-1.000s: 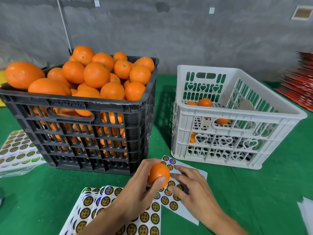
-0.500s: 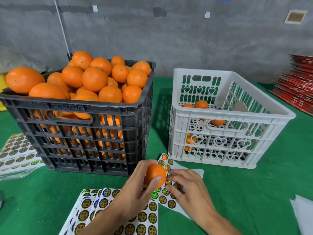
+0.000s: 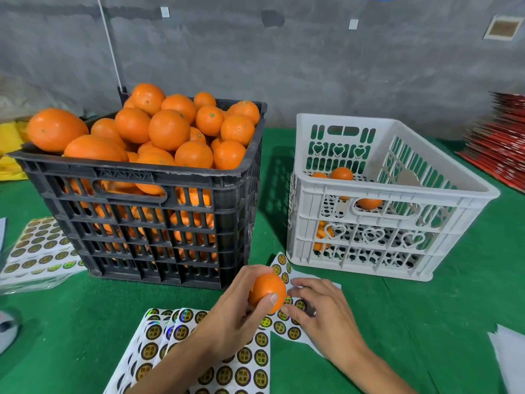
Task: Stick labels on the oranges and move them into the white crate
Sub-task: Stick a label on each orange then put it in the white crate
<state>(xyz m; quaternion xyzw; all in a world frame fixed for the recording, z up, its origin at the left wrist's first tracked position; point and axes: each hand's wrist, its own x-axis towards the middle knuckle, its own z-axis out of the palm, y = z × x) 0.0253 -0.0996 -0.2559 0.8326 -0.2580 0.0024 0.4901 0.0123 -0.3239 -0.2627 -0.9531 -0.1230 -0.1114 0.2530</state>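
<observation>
Two crates stood on the green surface (image 3: 426,322): a black crate (image 3: 147,223) at far left, heaped with oranges too many to count, and a white crate (image 3: 377,231) at far right. In the white crate at least four oranges (image 3: 341,174) showed, some only through the slots, so the true count could not be told. One orange (image 3: 267,291) was out of both crates, held above the near middle of the surface. Label sheets lay in three places: a fanned stack (image 3: 181,336) at the near edge, a single sheet (image 3: 284,319) under the hands, and a pile (image 3: 37,248) at far left.

The left hand (image 3: 235,314) had its grip closed around the lone orange, thumb pressed on the near face and fingers curled behind it. The right hand (image 3: 321,311) lay palm down over the single sheet, fingers bent, thumb tip close against the orange's lower right; whether it pinched a label could not be told.
</observation>
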